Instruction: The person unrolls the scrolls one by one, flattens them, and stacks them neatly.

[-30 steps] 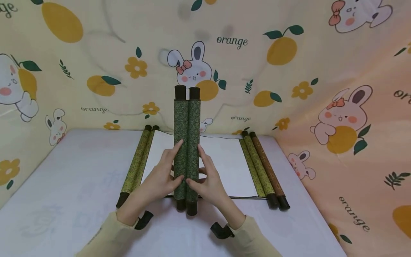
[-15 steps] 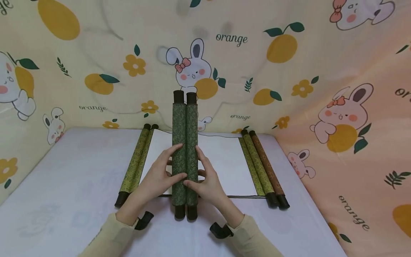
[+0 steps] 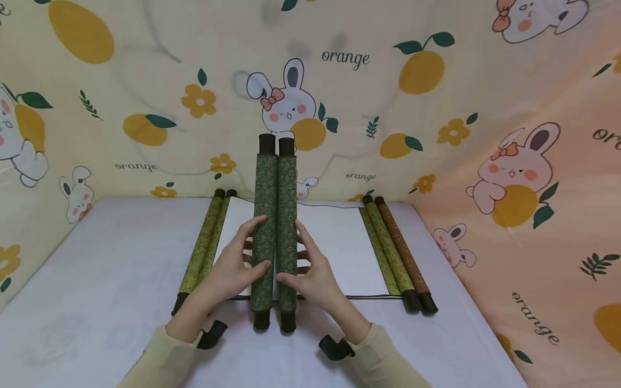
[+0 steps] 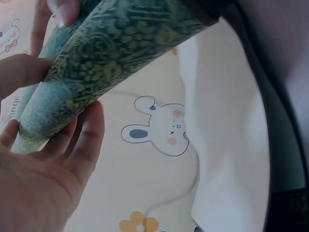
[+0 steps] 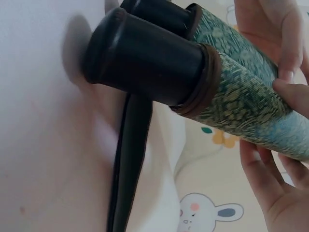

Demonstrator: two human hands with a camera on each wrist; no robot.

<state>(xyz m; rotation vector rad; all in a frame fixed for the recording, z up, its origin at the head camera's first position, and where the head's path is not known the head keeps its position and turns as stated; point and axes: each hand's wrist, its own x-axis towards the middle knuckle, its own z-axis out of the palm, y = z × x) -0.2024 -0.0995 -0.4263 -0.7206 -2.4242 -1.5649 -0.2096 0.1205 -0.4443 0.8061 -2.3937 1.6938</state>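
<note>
Two green floral-patterned rolls of a scroll (image 3: pixel 264 183) stand nearly upright side by side in the head view, with dark end knobs (image 5: pixel 145 63) low over the table in the right wrist view. My left hand (image 3: pixel 233 269) grips the left roll, thumb in front and fingers behind. The right roll is held the same way by my right hand (image 3: pixel 312 275). A narrow gap shows between the rolls. Behind them a white sheet (image 3: pixel 335 242) lies spread out, partly hidden by the hands and rolls.
Yellow-green rolls (image 3: pixel 201 253) lie at the sheet's left side. On its right are another yellow-green roll (image 3: pixel 390 242) and a brown roll (image 3: pixel 402 248). A patterned cloth (image 3: pixel 170 81) hangs behind the white table (image 3: pixel 111 258).
The green rolls have shifted slightly left, and a narrow gap has appeared between them as my left hand moved left. The sheet and the other rolls lie as before.
</note>
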